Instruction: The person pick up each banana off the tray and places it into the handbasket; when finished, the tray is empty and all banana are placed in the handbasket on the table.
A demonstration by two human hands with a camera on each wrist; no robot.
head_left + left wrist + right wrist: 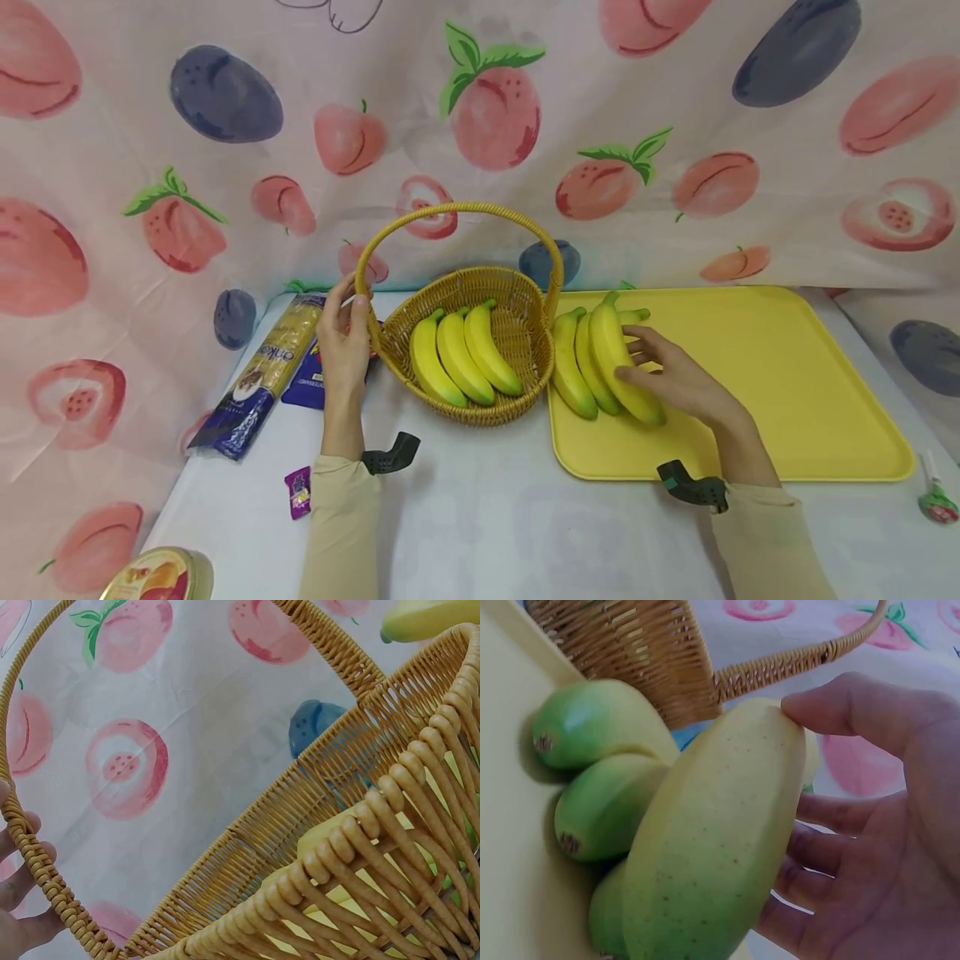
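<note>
Looking down from the head camera, a bunch of bananas (600,367), yellow with green tips, lies on the left part of the yellow tray (810,392); the right hand (678,379) curls round its outer fruit. The left hand (343,342) grips the base of the wicker basket (517,333) handle; a second bunch (461,354) sits inside. On the left wrist view, fingers (19,881) wrap the woven handle (45,877). On the right wrist view, thumb (855,712) and fingers clasp the pale, speckled banana (720,847).

Bananas (463,357) in basket (517,287), left of tray (787,375) with second bunch (600,367).
</note>
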